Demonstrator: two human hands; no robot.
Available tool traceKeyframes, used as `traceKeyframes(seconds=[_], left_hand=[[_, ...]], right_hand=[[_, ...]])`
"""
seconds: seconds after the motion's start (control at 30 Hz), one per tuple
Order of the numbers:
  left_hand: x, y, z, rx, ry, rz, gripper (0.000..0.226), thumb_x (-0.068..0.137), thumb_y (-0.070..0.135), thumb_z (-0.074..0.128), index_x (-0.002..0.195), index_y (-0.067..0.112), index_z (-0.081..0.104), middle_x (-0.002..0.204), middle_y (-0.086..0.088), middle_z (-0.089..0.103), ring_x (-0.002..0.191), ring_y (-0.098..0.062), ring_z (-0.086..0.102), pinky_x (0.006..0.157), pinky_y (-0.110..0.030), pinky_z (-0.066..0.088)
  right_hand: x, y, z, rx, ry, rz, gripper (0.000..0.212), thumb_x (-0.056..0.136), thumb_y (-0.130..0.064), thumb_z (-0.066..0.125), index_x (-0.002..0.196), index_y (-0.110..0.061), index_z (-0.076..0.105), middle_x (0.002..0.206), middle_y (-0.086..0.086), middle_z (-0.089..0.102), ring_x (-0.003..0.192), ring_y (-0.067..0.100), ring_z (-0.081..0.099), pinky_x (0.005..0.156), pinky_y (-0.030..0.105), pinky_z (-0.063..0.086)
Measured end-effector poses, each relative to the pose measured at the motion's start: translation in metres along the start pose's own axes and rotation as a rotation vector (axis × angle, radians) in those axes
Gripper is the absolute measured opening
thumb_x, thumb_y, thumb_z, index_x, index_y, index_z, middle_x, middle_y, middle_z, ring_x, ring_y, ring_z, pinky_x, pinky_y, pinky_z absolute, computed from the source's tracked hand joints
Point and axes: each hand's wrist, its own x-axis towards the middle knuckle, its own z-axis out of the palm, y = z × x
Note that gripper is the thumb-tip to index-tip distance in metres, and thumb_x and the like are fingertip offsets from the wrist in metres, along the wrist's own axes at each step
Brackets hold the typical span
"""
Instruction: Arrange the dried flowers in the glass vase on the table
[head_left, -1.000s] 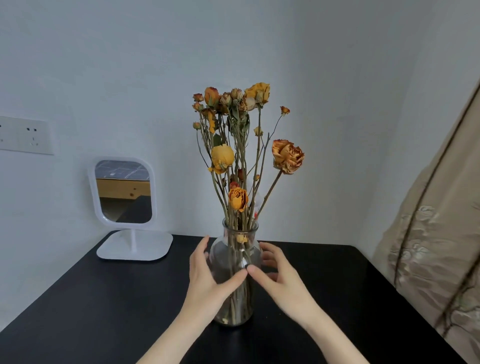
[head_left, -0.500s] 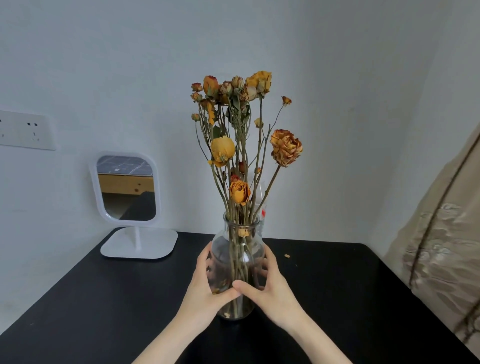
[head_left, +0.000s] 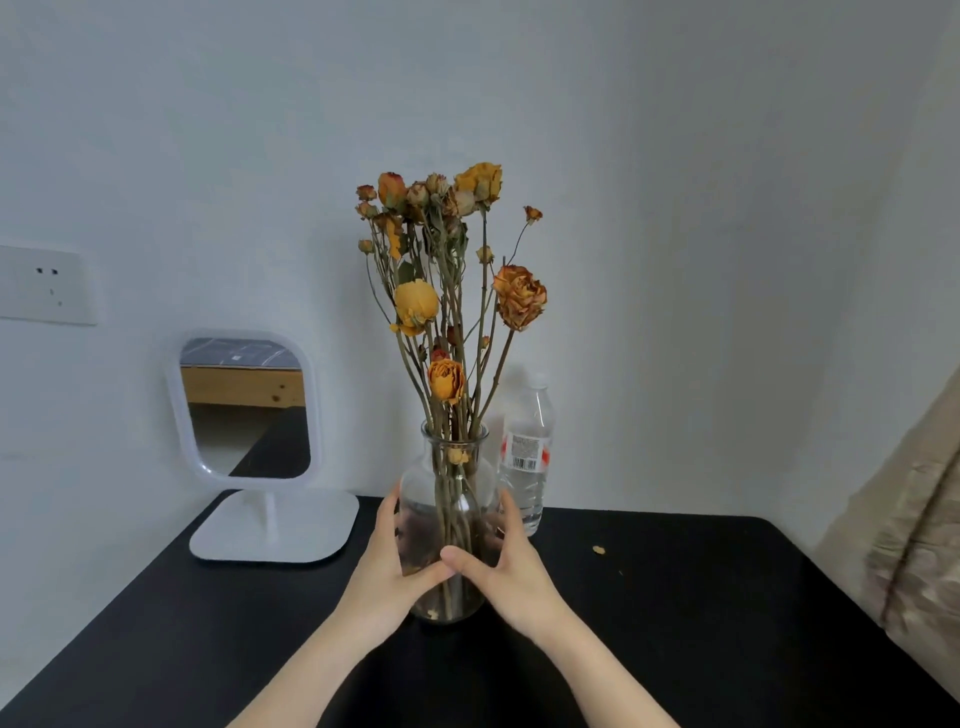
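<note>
Both forearms reach up from the lower edge, converging on the middle of the surface (head_left: 701, 623). The left hand (head_left: 384, 571) cups the left flank of the vase (head_left: 449, 467), with its fingers rising along the glass and wrapping behind. The right hand (head_left: 514, 571) mirrors it on the right flank. The two thumbs (head_left: 460, 557) cross the front of the lower body and meet tip to tip at its middle. Each grip is clamped on the vase, and dim finger shapes show through the glass at the back.

The vase stands upright on the dark surface, near its middle and a little short of the wall (head_left: 675, 208). Just behind it to the right, a clear bottle (head_left: 527, 457) with a white and red label stands by the wall, partly hidden by the vase's shoulder and the right hand's fingers. A white standing mirror (head_left: 244, 410) sits well apart on the left, at the back edge. A socket (head_left: 47, 286) is on the wall further left. A small yellow crumb (head_left: 599, 548) lies on the surface to the right of the hands. A beige curtain (head_left: 914, 545) hangs at the far right.

The flowers (head_left: 447, 260) stand in the vase with stems down inside the glass and heads up. Their long axis is close to vertical. They fan out slightly above the neck, and one large orange head leans right.
</note>
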Motion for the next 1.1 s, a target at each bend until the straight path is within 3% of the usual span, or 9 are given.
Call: traceKeyframes(seconds=[0.2, 0.33, 0.7, 0.77, 0.87, 0.93, 1.0, 1.03, 1.1], left_hand=[[0.029, -0.007, -0.007, 0.001, -0.043, -0.009, 0.100, 0.068, 0.035, 0.075, 0.140, 0.046, 0.007, 0.128, 0.024, 0.036, 0.124, -0.003, 0.035, 0.108, -0.039, 0.032], [0.043, -0.010, -0.009, -0.009, -0.067, 0.003, 0.094, 0.062, 0.044, 0.073, 0.131, 0.055, 0.009, 0.120, 0.036, 0.037, 0.111, 0.006, 0.043, 0.103, -0.030, 0.034], [0.063, -0.022, -0.016, -0.011, -0.063, 0.008, 0.089, 0.062, 0.046, 0.072, 0.122, 0.066, 0.010, 0.120, 0.039, 0.038, 0.105, 0.015, 0.044, 0.097, -0.019, 0.034], [0.064, -0.023, -0.016, -0.025, -0.070, -0.007, 0.087, 0.062, 0.045, 0.072, 0.120, 0.068, 0.011, 0.118, 0.041, 0.037, 0.103, 0.016, 0.044, 0.097, -0.020, 0.033], [0.066, -0.023, -0.017, -0.029, -0.070, -0.025, 0.089, 0.062, 0.045, 0.073, 0.120, 0.068, 0.010, 0.116, 0.043, 0.036, 0.103, 0.017, 0.041, 0.093, -0.016, 0.033], [0.064, -0.022, -0.017, -0.030, -0.060, -0.034, 0.093, 0.060, 0.045, 0.074, 0.125, 0.063, 0.010, 0.119, 0.039, 0.035, 0.105, 0.016, 0.038, 0.091, -0.012, 0.032], [0.062, -0.020, -0.018, -0.021, -0.069, -0.048, 0.102, 0.059, 0.044, 0.077, 0.135, 0.056, 0.009, 0.131, 0.028, 0.035, 0.110, 0.011, 0.039, 0.093, -0.015, 0.035], [0.058, -0.015, -0.017, -0.028, -0.060, -0.075, 0.108, 0.059, 0.042, 0.078, 0.140, 0.050, 0.007, 0.139, 0.020, 0.034, 0.117, 0.004, 0.040, 0.098, -0.021, 0.036], [0.053, -0.011, -0.016, -0.012, -0.005, -0.148, 0.111, 0.067, 0.031, 0.079, 0.145, 0.039, 0.001, 0.151, 0.003, 0.025, 0.134, -0.015, 0.032, 0.108, -0.036, 0.031]], right_hand=[[0.031, 0.008, 0.002, 0.019, -0.018, 0.013, 0.068, 0.082, -0.030, 0.069, 0.119, -0.054, 0.018, 0.116, -0.030, 0.043, 0.114, -0.005, 0.043, 0.097, 0.016, 0.036], [0.045, 0.012, 0.002, 0.021, -0.033, 0.016, 0.061, 0.083, -0.028, 0.068, 0.112, -0.058, 0.022, 0.112, -0.034, 0.041, 0.099, -0.019, 0.045, 0.078, -0.004, 0.038], [0.067, 0.021, 0.003, 0.021, -0.045, 0.043, 0.067, 0.084, -0.026, 0.067, 0.116, -0.055, 0.016, 0.111, -0.036, 0.038, 0.093, -0.026, 0.041, 0.072, -0.008, 0.037], [0.067, 0.020, 0.004, 0.023, -0.047, 0.054, 0.068, 0.084, -0.027, 0.067, 0.119, -0.055, 0.016, 0.113, -0.035, 0.038, 0.101, -0.019, 0.042, 0.076, -0.005, 0.037], [0.069, 0.021, 0.006, 0.029, -0.032, 0.051, 0.081, 0.084, -0.031, 0.067, 0.141, -0.037, 0.011, 0.125, -0.022, 0.035, 0.120, -0.002, 0.035, 0.093, 0.012, 0.032], [0.068, 0.020, 0.005, 0.026, -0.031, 0.059, 0.085, 0.083, -0.032, 0.068, 0.143, -0.034, 0.008, 0.126, -0.019, 0.034, 0.119, -0.001, 0.034, 0.093, 0.013, 0.033], [0.066, 0.019, 0.002, 0.013, -0.064, 0.070, 0.079, 0.082, -0.031, 0.069, 0.135, -0.042, 0.010, 0.123, -0.019, 0.036, 0.118, -0.001, 0.036, 0.086, 0.005, 0.038], [0.063, 0.013, 0.001, 0.007, -0.070, 0.081, 0.077, 0.082, -0.030, 0.069, 0.130, -0.044, 0.011, 0.123, -0.021, 0.037, 0.119, 0.000, 0.037, 0.083, 0.003, 0.039], [0.058, 0.005, -0.006, -0.026, -0.072, 0.080, 0.079, 0.081, -0.030, 0.070, 0.135, -0.041, 0.012, 0.133, -0.017, 0.036, 0.128, 0.005, 0.035, 0.097, 0.013, 0.037]])
